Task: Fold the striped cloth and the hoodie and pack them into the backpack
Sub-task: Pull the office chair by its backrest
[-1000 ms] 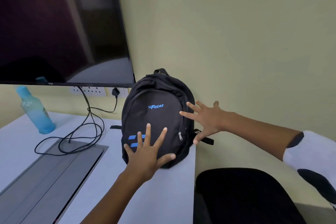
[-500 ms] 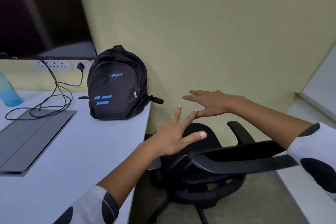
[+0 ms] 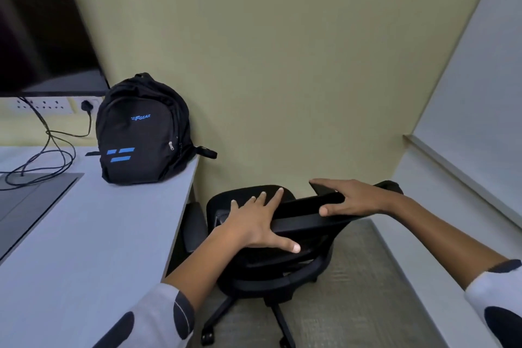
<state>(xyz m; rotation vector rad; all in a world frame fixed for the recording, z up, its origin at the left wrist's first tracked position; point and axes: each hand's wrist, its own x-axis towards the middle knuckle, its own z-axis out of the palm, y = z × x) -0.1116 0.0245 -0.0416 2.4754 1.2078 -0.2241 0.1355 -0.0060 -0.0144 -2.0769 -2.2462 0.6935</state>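
The black backpack (image 3: 141, 135) with blue markings stands upright and zipped at the desk's far right corner, leaning on the wall. Both my hands are away from it, on a black office chair's backrest (image 3: 302, 219) to the right of the desk. My left hand (image 3: 254, 223) rests flat on the backrest with its fingers spread. My right hand (image 3: 356, 198) holds the backrest's top edge, fingers over the far side and thumb on the near side. No striped cloth or hoodie is in view.
The white desk (image 3: 84, 234) carries a dark monitor (image 3: 42, 22), looped black cables (image 3: 48, 150) from a wall socket, and a grey inset panel (image 3: 28, 198). A white ledge (image 3: 466, 178) runs along the right. Grey carpet lies under the chair.
My hands left the backpack and swung right and down onto the chair's backrest. The view turned right, so the blue bottle is out of frame.
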